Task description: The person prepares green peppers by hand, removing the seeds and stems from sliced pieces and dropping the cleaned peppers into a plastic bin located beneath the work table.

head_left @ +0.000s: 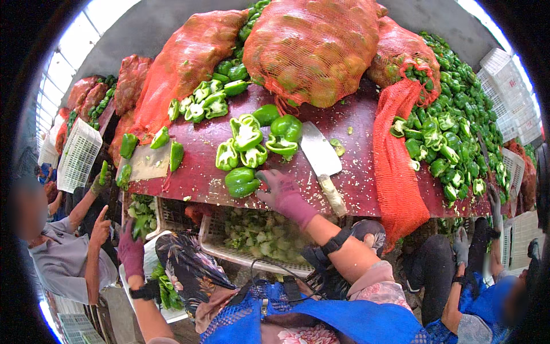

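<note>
My right hand [283,198], in a purple glove, lies at the table's near edge with fingers and thumb round the right end of a whole-looking green bell pepper [242,182]. Just beyond are cut-open peppers [246,133] with pale insides and another green pepper [285,133]. A cleaver [321,150] with a wide blade and worn handle rests to the right of them. My left hand [132,252], also gloved in purple, is low at the left, fingers stretched out beside a dark green pepper piece [140,227] above a crate of pepper pieces [143,211].
Orange mesh sacks [312,51] of peppers stand on the dark red table [355,183]. An orange net [395,155] hangs over its edge, beside a large pepper heap [452,137]. Below sits a crate of pale scraps [266,232]. Co-workers [71,246] sit on both sides.
</note>
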`<state>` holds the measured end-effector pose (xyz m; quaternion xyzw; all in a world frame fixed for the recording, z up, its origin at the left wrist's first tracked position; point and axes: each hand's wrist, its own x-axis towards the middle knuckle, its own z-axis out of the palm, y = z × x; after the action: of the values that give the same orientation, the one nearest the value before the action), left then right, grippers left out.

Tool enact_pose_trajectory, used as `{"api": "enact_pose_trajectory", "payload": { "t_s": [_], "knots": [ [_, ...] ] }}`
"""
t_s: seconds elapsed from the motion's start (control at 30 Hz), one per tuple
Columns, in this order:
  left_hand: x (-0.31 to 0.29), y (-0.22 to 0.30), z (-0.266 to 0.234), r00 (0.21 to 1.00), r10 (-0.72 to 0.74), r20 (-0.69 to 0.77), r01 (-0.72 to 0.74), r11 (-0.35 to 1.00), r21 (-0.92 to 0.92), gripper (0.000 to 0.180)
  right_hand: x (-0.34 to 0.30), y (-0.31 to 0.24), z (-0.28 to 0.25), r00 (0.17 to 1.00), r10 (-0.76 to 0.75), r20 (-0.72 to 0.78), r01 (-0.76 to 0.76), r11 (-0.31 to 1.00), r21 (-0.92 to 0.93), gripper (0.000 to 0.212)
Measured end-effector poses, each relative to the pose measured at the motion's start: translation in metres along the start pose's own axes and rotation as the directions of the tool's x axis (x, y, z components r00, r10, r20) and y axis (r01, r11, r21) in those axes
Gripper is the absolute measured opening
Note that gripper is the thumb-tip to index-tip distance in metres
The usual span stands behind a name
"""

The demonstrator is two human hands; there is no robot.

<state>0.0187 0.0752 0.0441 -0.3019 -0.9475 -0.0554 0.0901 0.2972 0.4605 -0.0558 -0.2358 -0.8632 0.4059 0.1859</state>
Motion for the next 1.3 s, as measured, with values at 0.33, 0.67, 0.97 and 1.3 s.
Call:
{"api": "enact_pose_trajectory", "payload": {
  "t_s": [0.33, 0.67, 0.97, 1.3],
  "knots": [
    [0.008, 0.215, -0.001, 0.929, 0.369, -0.025, -0.357, 0.877, -0.322, 0.069, -0.003, 0.011, 0.004, 0.997, -0.003, -0.078, 0.003, 1.0, 0.003, 0.056],
    [0.054, 0.319, 0.102, 0.838, 0.46, 0.295, -0.466, 0.883, -0.052, 0.07, 0.002, 0.01, -0.01, 0.987, 0.073, -0.14, -0.057, 0.992, 0.115, 0.058],
    [0.026, 0.283, 0.074, 0.788, 0.424, 0.446, 0.534, -0.112, -0.838, 0.049, 0.009, 0.025, 0.014, 0.767, 0.096, 0.635, -0.636, 0.245, 0.731, 0.037],
    [-0.005, 0.273, 0.075, 0.814, 0.482, 0.323, 0.354, 0.028, -0.935, 0.073, 0.004, 0.017, 0.025, 0.996, 0.064, 0.07, -0.093, 0.808, 0.582, 0.069]
  ]
}}
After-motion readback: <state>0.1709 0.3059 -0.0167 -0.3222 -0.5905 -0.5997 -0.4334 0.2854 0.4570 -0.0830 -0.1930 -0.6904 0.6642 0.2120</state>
